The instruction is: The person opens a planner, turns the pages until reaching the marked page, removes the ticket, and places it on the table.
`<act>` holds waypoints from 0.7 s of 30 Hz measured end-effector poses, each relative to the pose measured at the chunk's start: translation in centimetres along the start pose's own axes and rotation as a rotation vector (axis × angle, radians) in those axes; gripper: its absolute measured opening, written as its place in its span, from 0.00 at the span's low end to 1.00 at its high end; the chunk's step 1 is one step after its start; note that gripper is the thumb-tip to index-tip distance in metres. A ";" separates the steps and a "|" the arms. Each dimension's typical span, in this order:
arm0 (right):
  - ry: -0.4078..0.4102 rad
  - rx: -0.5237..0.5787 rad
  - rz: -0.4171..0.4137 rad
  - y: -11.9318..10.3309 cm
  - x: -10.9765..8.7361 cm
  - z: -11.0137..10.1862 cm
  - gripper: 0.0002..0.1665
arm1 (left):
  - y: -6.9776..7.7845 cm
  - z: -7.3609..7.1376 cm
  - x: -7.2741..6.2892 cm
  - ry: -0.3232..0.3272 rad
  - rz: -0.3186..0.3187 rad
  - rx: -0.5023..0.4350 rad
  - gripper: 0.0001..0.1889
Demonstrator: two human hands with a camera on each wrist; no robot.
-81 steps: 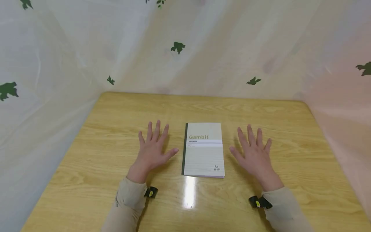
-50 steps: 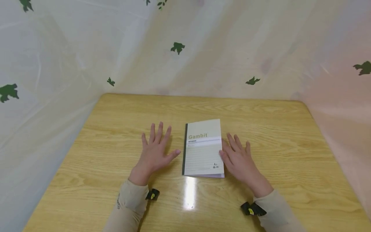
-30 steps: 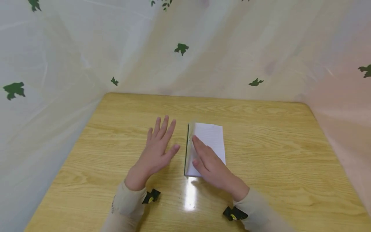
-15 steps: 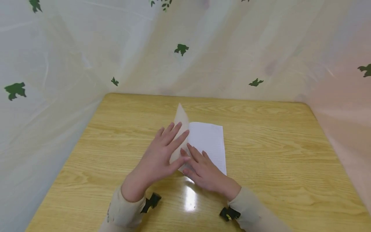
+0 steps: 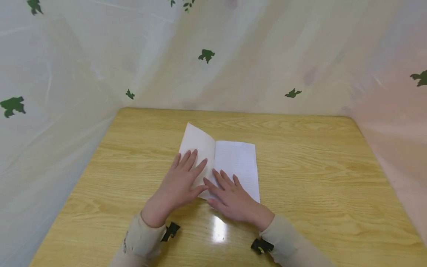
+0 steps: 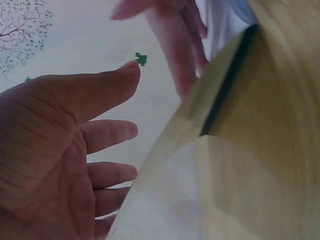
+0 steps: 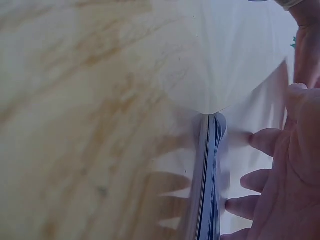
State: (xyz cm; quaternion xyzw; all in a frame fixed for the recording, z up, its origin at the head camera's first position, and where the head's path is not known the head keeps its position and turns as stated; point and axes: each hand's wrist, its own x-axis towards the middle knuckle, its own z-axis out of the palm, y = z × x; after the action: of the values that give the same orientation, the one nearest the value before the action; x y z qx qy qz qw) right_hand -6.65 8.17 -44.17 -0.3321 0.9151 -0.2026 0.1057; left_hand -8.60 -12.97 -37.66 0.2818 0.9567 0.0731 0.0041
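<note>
A notebook (image 5: 237,159) lies opened on the table, its ruled right page flat. Its pale front cover (image 5: 197,139) leans up to the left, and the dark spine strip (image 6: 230,80) shows in the left wrist view. My left hand (image 5: 180,185) is spread over the inner side of the cover, fingers straight. Low by the fold, my right hand (image 5: 237,202) lies over the notebook with fingers extended, its fingertips at the page in the right wrist view. The stacked page edges (image 7: 207,175) face that camera. Neither hand curls round anything.
The wooden table (image 5: 317,159) has rounded far corners and a bright reflection near the front. Behind and beside it hangs a pale curtain (image 5: 250,74) with green leaf shapes. Each sleeve end carries a black wrist strap (image 5: 261,246).
The notebook was closed with its cover up. My right hand came in and lifted the cover leftward; my left hand moved onto it, and the cover now tilts further left.
</note>
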 end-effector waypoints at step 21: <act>0.133 -0.094 0.204 2.4 -1.0 -1.9 0.38 | -4.2 4.7 -0.5 -0.116 -0.067 -0.144 0.46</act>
State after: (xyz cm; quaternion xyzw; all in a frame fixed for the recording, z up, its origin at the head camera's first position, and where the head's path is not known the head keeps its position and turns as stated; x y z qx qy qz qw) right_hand -7.91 11.06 -43.52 -0.2278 0.9576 -0.1693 0.0494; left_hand -10.21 -16.14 -42.89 0.2522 0.9560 0.1252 0.0823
